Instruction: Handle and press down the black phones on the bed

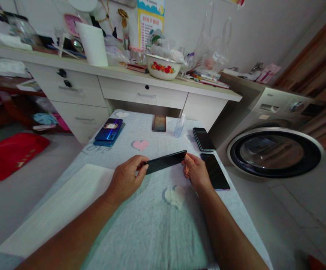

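Note:
A dark phone (166, 162) is held between both hands above the cloth-covered table, tilted so that it looks narrow. My left hand (129, 176) pinches its left end between thumb and fingers. At its right end, my right hand (196, 170) grips the corner, and something small and orange shows under the curled fingers. Just right of that hand lies a dark phone (215, 171), with another phone (203, 139) behind it. Blue phones (109, 130) overlap at the table's far left. A clear spray bottle (179, 126) stands at the back beside a small blurred item (159, 123).
A long pale cloth or sheet (58, 206) lies on the table's left side. Behind stands a white desk (78, 88) bearing a flowered bowl (163, 67) and clutter. A washing machine (264, 108) is at the right.

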Motion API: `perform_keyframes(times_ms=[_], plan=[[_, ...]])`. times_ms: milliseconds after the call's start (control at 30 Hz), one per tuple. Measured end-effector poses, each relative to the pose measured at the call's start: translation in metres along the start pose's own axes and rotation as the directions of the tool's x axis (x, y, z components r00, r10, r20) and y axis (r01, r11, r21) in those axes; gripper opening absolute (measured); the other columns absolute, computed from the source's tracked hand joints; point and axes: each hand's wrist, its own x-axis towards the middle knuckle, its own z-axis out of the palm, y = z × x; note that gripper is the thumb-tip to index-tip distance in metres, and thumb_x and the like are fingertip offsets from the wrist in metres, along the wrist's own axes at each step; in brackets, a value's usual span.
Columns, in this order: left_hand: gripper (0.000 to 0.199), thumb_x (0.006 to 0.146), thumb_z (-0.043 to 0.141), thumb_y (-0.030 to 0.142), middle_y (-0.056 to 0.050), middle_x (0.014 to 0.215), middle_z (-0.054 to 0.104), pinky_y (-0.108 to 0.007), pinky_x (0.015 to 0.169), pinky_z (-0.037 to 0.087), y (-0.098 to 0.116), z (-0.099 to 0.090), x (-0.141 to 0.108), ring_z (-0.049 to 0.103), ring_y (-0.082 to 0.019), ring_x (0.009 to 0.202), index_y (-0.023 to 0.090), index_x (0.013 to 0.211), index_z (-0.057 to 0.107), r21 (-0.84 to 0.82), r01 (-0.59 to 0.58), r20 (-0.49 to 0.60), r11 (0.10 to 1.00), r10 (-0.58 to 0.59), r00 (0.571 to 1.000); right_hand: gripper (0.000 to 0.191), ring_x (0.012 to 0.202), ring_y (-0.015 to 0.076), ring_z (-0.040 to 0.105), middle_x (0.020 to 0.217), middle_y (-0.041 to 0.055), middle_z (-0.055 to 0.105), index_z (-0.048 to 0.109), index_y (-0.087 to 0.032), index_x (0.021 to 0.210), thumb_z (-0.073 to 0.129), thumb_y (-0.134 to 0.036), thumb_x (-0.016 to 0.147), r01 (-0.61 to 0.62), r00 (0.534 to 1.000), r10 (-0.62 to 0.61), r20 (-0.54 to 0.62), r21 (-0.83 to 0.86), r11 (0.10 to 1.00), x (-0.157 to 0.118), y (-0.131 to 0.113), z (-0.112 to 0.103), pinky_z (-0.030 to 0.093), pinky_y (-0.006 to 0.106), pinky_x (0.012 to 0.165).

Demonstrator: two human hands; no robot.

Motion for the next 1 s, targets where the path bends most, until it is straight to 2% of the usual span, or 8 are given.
perform_keyframes(times_ms=[133,333,467,633,800,1000], plan=[[0.012,0.087,0.051,0.023,0.001,0.085,0.066,-0.026,0.069,0.047,-0.0019,-0.0005,-0.0009,0.064,-0.015,0.074,0.02,0.096,0.059,0.014,0.014,0.01,1.0,-0.014,1.0,0.03,0.036,0.0063,0.037,0.056,-0.0057,0.051,0.06,-0.017,0.078,0.06,-0.047,0.079,-0.018,1.0,0.018,0.003,-0.003,1.0,-0.0012,-0.0009,0.0006,0.025,0.02,0.033],[0.012,0.087,0.051,0.025,0.001,0.082,0.066,-0.027,0.068,0.047,-0.0029,-0.001,-0.0003,0.064,-0.016,0.074,0.021,0.095,0.059,0.043,0.018,0.032,0.999,-0.02,0.999,0.028,0.036,0.0071,0.036,0.05,-0.0063,0.047,0.059,-0.018,0.075,0.058,-0.045,0.081,0.018,1.0,-0.018,0.013,-0.016,1.0,-0.0024,-0.004,0.0004,0.024,0.021,0.034],[0.013,0.087,0.051,0.025,0.001,0.083,0.066,-0.027,0.069,0.047,-0.0027,-0.0011,-0.0003,0.064,-0.016,0.074,0.022,0.097,0.058,0.046,0.016,0.032,0.999,-0.018,0.999,0.028,0.037,0.0064,0.038,0.061,-0.0039,0.054,0.063,-0.017,0.085,0.06,-0.044,0.081,0.055,0.998,-0.055,0.008,-0.009,0.998,-0.0016,-0.0036,0.0,0.025,0.021,0.034],[0.011,0.086,0.051,0.024,0.001,0.081,0.066,-0.026,0.067,0.046,-0.0013,-0.0022,-0.0008,0.065,-0.015,0.073,0.021,0.095,0.058,0.057,0.011,0.024,0.998,-0.013,1.0,0.03,0.038,0.0062,0.039,0.064,-0.0034,0.055,0.064,-0.016,0.095,0.06,-0.043,0.082,0.1,0.995,-0.099,-0.013,0.031,0.995,-0.0018,-0.005,0.0012,0.028,0.02,0.034],[0.011,0.087,0.049,0.026,0.001,0.079,0.066,-0.026,0.067,0.046,0.0003,-0.0025,-0.0008,0.065,-0.016,0.073,0.022,0.095,0.056,0.073,0.012,0.031,0.997,-0.014,0.999,0.026,0.037,0.0065,0.036,0.053,-0.0063,0.049,0.063,-0.017,0.091,0.059,-0.041,0.083,0.118,0.993,-0.117,-0.021,0.051,0.992,-0.0027,-0.0071,0.0024,0.028,0.02,0.035],[0.012,0.089,0.046,0.029,0.001,0.079,0.066,-0.026,0.065,0.046,0.0018,-0.0028,-0.0016,0.066,-0.016,0.073,0.022,0.095,0.054,0.109,0.027,0.027,0.994,-0.03,0.999,0.027,0.035,0.0058,0.034,0.053,-0.0056,0.05,0.063,-0.016,0.085,0.06,-0.043,0.082,0.086,0.996,-0.087,0.002,0.063,0.994,-0.002,-0.0061,0.0021,0.024,0.02,0.034]])
